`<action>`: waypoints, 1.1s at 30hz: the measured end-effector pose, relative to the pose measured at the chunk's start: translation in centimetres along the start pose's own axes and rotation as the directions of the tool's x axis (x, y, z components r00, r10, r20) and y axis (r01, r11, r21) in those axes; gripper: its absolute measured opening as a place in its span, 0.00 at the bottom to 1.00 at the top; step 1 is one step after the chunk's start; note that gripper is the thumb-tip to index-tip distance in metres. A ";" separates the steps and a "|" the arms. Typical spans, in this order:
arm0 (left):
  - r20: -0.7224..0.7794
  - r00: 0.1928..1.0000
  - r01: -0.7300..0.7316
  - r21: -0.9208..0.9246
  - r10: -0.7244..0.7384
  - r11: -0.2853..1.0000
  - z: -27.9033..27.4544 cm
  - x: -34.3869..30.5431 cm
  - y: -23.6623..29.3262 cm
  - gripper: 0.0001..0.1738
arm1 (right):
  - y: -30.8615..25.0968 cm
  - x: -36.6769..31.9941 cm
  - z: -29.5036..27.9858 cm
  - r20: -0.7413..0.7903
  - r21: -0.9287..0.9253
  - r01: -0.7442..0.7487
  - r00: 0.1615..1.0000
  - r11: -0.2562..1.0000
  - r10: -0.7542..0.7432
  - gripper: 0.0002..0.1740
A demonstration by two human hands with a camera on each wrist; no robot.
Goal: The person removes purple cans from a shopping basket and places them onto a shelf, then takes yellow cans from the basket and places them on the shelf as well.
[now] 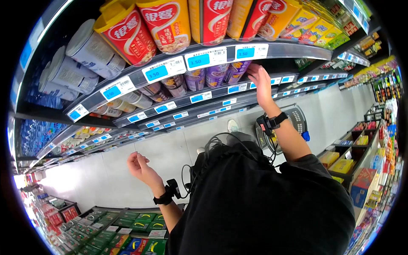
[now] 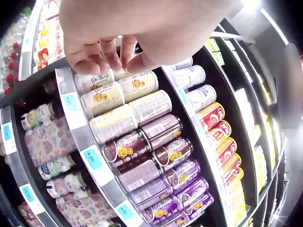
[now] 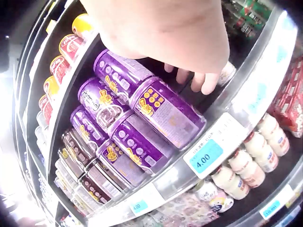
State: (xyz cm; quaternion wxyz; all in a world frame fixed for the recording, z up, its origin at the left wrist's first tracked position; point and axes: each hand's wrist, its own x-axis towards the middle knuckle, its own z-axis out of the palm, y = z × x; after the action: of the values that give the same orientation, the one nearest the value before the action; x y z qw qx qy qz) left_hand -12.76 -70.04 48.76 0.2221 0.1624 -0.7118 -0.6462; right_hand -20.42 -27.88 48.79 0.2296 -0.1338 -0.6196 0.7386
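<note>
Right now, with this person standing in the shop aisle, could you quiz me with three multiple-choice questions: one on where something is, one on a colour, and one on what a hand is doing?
1. The right hand is: A. down by the floor; B. up at a shelf of cans; C. in a pocket.
2. Those cans are: A. green; B. black; C. purple.
3. The left hand is: A. holding nothing; B. holding a can; C. pressing a price tag.
Answers: B, its fingers reach in beside the cans; C, the purple wrappers show plainly; A, it hangs in the air, loosely curled around nothing.
</note>
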 end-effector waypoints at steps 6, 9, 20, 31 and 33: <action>0.224 0.973 0.065 -0.043 -0.054 0.997 2.3 0.1 -2.4 0.05 | 0.9 -6.2 -5.0 -0.138 -0.124 0.000 0.990 0.992 -0.018 0.22; 0.344 0.913 0.236 -0.010 -0.218 0.972 3.9 -0.9 -5.4 0.05 | 2.2 -9.8 -8.0 -0.225 -0.160 -0.092 0.973 0.983 0.054 0.21; 0.532 0.604 0.694 0.014 -0.593 0.720 7.8 -7.9 -8.5 0.08 | 3.9 -18.5 -15.9 -0.415 -0.237 -0.249 0.900 0.939 0.134 0.20; 0.526 0.652 0.574 0.127 -0.545 0.809 13.5 -14.7 -6.7 0.07 | 3.7 -19.1 -24.6 -0.384 -0.175 -0.310 0.896 0.935 0.225 0.20; 0.540 0.659 0.538 0.148 -0.524 0.830 15.6 -16.6 -5.7 0.07 | 3.6 -19.1 -28.5 -0.406 -0.156 -0.306 0.887 0.939 0.221 0.20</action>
State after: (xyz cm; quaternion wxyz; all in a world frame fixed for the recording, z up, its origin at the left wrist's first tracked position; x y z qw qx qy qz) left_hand -7.18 -48.86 40.30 -0.1922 0.1638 -0.6581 -0.7093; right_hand 9.06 -13.67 38.02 0.2269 -0.3826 -0.6152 0.6509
